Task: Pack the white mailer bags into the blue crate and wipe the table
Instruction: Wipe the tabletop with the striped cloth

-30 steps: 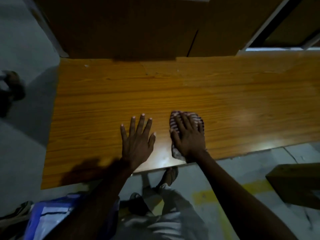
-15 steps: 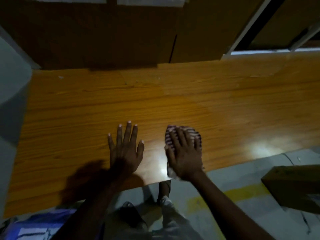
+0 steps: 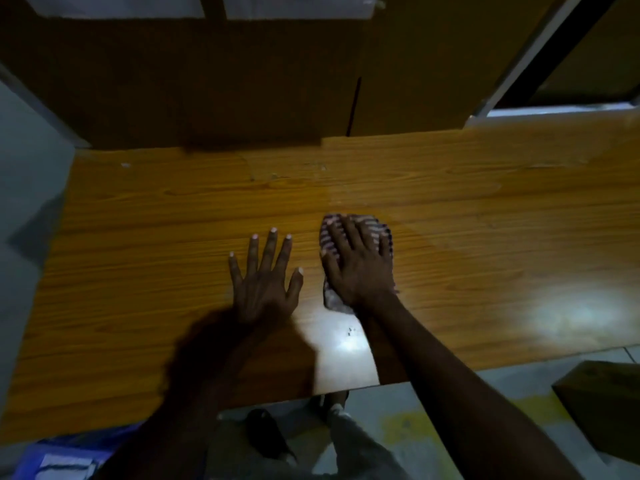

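Note:
A striped cloth (image 3: 375, 226) lies on the wooden table (image 3: 156, 244), and my right hand (image 3: 360, 265) presses flat on top of it, covering most of it. To its left, my left hand (image 3: 265, 278) rests palm-down on the bare tabletop with fingers spread, holding nothing. On the floor at the lower left, a corner of the blue crate (image 3: 38, 455) shows, with a white mailer bag (image 3: 65, 467) lying in it. No bags are on the table.
Brown cardboard boxes (image 3: 207, 81) stand against the table's far edge. Another cardboard box (image 3: 602, 407) sits on the floor at the lower right. My legs and feet (image 3: 332, 403) are under the near edge. Grey floor lies left of the table.
My right hand has pushed the cloth farther from the near edge, toward the table's middle. The left hand stays flat on the wood beside it. The view has tilted upward.

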`<state>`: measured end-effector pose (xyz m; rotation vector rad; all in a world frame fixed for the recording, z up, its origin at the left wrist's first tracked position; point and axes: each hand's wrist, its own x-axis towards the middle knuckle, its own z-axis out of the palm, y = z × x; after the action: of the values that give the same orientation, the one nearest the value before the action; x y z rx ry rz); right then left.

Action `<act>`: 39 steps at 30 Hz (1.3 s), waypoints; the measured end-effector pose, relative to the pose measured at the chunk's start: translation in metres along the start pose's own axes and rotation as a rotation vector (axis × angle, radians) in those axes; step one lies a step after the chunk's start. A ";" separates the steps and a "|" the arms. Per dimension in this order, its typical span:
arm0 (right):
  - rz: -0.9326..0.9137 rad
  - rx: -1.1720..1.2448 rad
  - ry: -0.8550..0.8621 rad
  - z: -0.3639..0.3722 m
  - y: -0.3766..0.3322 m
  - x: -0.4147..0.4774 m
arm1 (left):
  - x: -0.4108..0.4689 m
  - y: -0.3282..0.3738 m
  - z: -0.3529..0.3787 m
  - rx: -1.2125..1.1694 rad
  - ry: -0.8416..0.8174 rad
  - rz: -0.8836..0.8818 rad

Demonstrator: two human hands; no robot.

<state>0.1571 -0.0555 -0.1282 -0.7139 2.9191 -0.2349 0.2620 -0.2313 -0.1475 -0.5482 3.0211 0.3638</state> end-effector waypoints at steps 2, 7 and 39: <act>0.035 -0.012 0.014 -0.004 0.022 0.006 | 0.000 0.000 0.003 -0.010 -0.011 -0.007; -0.112 0.015 -0.005 0.005 -0.010 -0.008 | 0.007 0.011 0.007 0.022 0.076 -0.060; -0.183 0.037 0.007 -0.011 0.020 0.155 | 0.140 0.024 -0.010 -0.023 -0.006 -0.013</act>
<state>0.0096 -0.1093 -0.1349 -0.9770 2.8481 -0.3087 0.1227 -0.2593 -0.1447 -0.5675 3.0092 0.3994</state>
